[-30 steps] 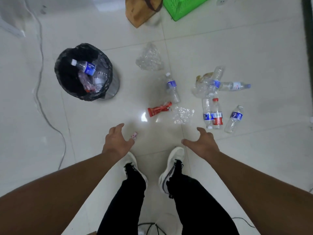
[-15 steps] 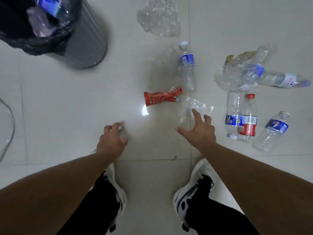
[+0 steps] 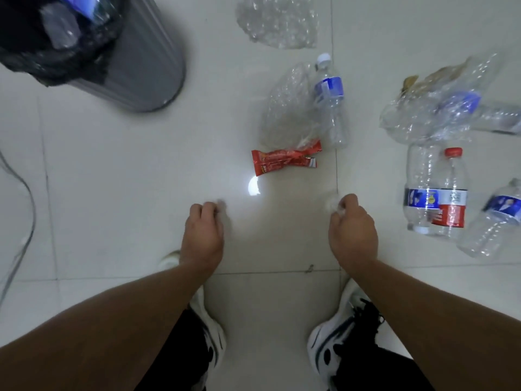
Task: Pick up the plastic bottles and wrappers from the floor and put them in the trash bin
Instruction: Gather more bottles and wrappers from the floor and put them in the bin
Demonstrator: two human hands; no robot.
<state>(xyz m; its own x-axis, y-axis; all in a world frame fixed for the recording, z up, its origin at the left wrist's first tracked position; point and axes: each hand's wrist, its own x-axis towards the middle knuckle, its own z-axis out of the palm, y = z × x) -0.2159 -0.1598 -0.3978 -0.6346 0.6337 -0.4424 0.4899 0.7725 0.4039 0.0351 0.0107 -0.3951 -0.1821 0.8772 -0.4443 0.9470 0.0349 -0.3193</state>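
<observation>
Just beyond left hand (image 3: 201, 238), red wrapper (image 3: 284, 161), floor

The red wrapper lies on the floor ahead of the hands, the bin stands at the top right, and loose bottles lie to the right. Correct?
Not quite. In the head view the trash bin stands at the top left, not the top right. The red wrapper does lie on the floor ahead of both hands, and loose bottles such as the red-capped bottle lie to the right.

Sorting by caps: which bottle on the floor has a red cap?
The bottle with the red label, right of the right hand; the lone bottle has a white cap.
</observation>
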